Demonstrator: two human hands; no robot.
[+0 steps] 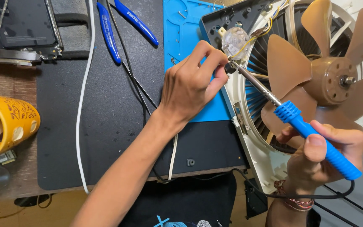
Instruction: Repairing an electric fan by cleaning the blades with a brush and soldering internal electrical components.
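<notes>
Soldering at the fan's wires.
My right hand (322, 157) grips the blue soldering iron (299, 126), tip at my left hand (194, 77), whose fingers pinch something small beside the clear knob (235, 41).

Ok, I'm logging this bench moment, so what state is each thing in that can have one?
Left hand: fingers pinched at the iron's tip by the clear round part.
Right hand: closed around the blue soldering iron, tip at the wires.
Fan: opened up, brown blades bare, lying on the bench.
Blue-handled cutters: lying unused on the black mat.
Yellow cup: tilted at the left edge.
</notes>
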